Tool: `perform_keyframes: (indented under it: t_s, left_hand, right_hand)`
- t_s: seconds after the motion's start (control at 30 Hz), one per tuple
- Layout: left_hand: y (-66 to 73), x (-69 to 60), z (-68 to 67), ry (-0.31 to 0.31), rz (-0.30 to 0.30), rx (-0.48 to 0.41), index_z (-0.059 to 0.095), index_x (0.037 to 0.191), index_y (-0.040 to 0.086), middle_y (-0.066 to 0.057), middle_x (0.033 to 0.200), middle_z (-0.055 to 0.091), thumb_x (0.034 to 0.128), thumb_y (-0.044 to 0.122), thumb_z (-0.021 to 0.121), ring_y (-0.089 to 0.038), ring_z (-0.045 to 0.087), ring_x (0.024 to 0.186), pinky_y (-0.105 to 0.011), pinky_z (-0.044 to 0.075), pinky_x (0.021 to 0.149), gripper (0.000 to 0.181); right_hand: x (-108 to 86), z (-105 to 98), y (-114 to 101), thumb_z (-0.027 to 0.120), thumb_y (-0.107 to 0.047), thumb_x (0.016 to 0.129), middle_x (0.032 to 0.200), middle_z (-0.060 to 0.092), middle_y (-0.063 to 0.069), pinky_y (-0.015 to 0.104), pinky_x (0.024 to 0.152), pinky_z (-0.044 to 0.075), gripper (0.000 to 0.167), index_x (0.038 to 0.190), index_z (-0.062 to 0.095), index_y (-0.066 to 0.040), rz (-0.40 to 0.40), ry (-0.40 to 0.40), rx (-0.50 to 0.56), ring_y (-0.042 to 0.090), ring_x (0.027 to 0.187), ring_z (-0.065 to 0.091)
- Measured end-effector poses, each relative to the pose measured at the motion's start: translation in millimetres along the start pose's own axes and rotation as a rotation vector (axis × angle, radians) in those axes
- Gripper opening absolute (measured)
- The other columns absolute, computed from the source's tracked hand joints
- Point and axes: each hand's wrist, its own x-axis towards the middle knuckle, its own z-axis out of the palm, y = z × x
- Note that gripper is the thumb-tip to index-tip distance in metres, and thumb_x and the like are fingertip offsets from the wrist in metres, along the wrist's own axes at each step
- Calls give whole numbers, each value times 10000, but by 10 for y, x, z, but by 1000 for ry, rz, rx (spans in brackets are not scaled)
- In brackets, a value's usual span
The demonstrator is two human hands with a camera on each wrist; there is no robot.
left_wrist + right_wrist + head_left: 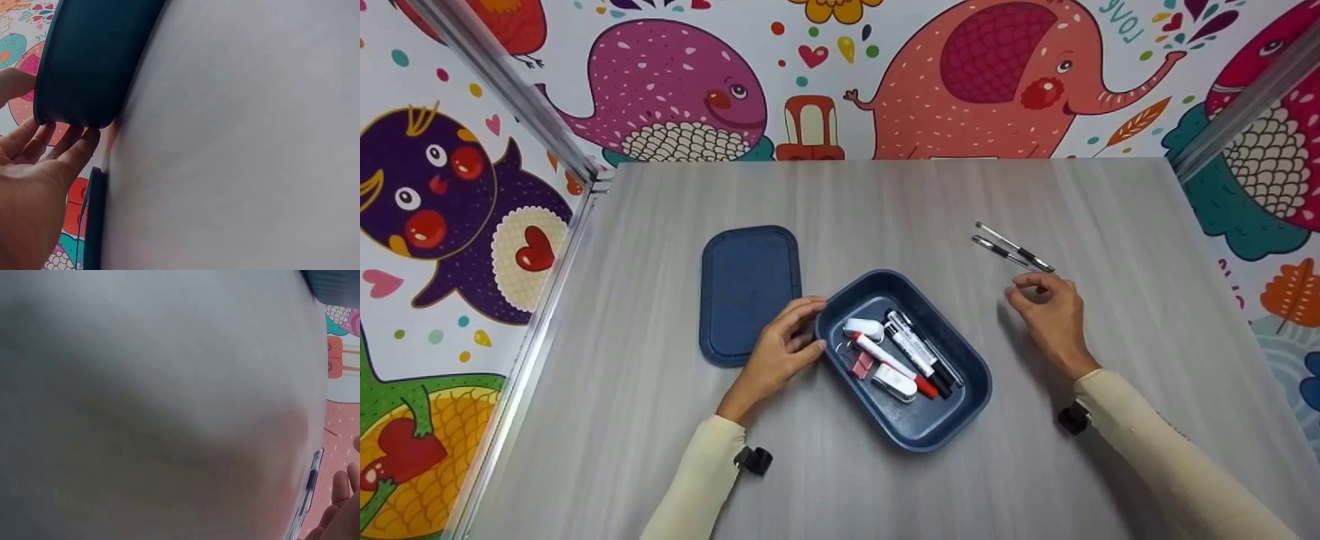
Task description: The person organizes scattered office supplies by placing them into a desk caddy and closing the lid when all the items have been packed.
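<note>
A dark blue plastic box (pixel 979 416) sits at an angle in mid-table. Inside lie a red-capped marker (pixel 874 349), black-capped markers (pixel 915 345), two white rounded items (pixel 894 381) and a small pink block (pixel 862 364). My left hand (pixel 780 352) holds the box's left corner, thumb and fingers on either side; the left wrist view shows the fingertips (pixel 90 135) against its wall. Over the table to the right hovers my right hand (pixel 1054 319), fingers loosely bent, holding nothing. Just beyond it are two clear pens with black grips (pixel 1016 247), also visible in the right wrist view.
A flat blue lid (pixel 750 292) lies on the wood-grain table (pixel 660 435), left of the box. Walls printed with cartoon animals (pixel 975 75) stand along the table's back and sides, with metal strips at the corners.
</note>
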Motion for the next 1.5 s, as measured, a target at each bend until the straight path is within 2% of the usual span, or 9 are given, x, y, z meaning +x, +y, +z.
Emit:
perform_keyframes:
  t_s: [0.13,0.37,0.53,0.9,1.3,1.5]
  left_hand:
    - [-12,5,-1,2,0,1,610,1498,-48,-187,1596,520,980,-59,742,-382,522,1474,-365,552,1040,535]
    - [-13,10,1,7,-2,3,616,1496,-41,-178,1592,527,975,-60,747,-369,522,1476,-355,553,1041,537]
    - [-12,1,6,4,-6,-13,597,1510,-54,-196,1608,505,975,-71,748,-382,514,1477,-330,544,1046,556]
    - [2,-11,3,10,-12,-9,592,1517,-47,-194,1611,502,979,-71,742,-390,523,1464,-332,551,1030,559]
    - [-19,-5,8,16,-29,1,612,1505,-33,-177,1603,516,979,-51,754,-375,527,1457,-372,557,1040,546]
    - [-15,1,9,13,-18,-1,607,1503,-49,-188,1601,515,979,-59,746,-379,532,1458,-355,549,1050,542]
  right_hand:
    - [53,-20,40,827,-98,968,1113,733,180,302,920,360,198,1125,802,20,7,-1,-17,239,1054,544]
    - [149,-58,117,836,-67,934,1114,767,224,301,903,360,200,1097,805,46,-28,20,-55,247,1025,541]
    - [200,-82,175,826,-36,915,1080,769,243,291,898,346,187,1072,806,63,-45,40,-38,252,1018,554]
    - [315,-84,228,809,0,904,1004,758,250,260,903,348,162,1049,803,74,-73,71,-27,141,938,558]
    - [426,-65,260,798,36,876,982,767,251,263,859,396,147,1017,801,76,-122,59,-74,300,922,633]
    - [447,-63,255,791,29,858,988,773,255,299,893,364,165,1015,813,72,-139,70,-96,337,970,638]
